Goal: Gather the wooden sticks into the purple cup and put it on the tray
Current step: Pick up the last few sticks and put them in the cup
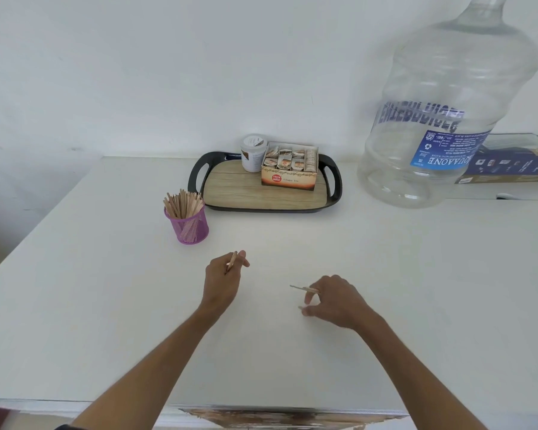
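Left hand (222, 279) low over the white surface (106, 305), just below centre, grip curled round a wooden stick (232, 261) that points up toward 1 o'clock between thumb and fingers. Right hand (336, 297) at 3 o'clock from the left one and well apart from it, grip pinched on a second stick (303, 288) lying nearly level, its free end aimed at 9 o'clock; fingertips down near the surface, possibly touching another short bit of wood there, too small to tell.

Purple cup (188, 225) of mesh upright on the surface at 11 o'clock from the left hand, packed with a bundle of sticks (182, 203) fanning out above its rim. Cup just beside the near left corner of the tray (199, 175), at about 7 o'clock from it and off it.

Tray dark-rimmed with two handles and a wood-look floor, near the back wall. On its far half, a white round tub (253, 153) and, touching or nearly touching it at 3 o'clock, an open box of tea bags (289, 169).

At 2 o'clock, a large clear water jug (448, 103), upside down by its label, with a dark blue carton (510, 166) behind it.
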A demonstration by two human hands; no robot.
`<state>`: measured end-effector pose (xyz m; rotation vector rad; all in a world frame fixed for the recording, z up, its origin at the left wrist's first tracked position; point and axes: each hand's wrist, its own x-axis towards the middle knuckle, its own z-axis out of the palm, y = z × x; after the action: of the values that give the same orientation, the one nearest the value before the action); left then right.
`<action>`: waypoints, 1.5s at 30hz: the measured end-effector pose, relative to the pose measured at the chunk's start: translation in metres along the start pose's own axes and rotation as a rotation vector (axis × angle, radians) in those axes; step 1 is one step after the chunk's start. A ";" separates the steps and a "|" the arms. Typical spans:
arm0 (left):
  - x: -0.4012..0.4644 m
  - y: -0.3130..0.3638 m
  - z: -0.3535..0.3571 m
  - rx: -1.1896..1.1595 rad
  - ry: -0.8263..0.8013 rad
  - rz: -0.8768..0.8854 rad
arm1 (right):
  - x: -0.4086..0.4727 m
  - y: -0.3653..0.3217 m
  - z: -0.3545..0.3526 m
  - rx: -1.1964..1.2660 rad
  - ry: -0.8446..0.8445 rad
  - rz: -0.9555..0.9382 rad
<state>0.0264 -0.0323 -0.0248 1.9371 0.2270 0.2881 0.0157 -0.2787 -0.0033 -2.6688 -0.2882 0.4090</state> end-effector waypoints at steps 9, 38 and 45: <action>-0.005 -0.002 0.001 0.000 -0.014 -0.046 | -0.005 -0.005 0.011 -0.310 0.014 -0.111; -0.010 0.006 -0.002 0.017 -0.092 -0.053 | 0.049 -0.029 0.015 1.655 0.026 0.383; -0.001 0.018 -0.006 -0.199 -0.052 -0.027 | 0.052 -0.056 0.008 1.512 0.488 0.277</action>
<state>0.0241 -0.0339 -0.0064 1.7412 0.1834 0.2332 0.0538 -0.2122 0.0022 -1.2151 0.4139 -0.0245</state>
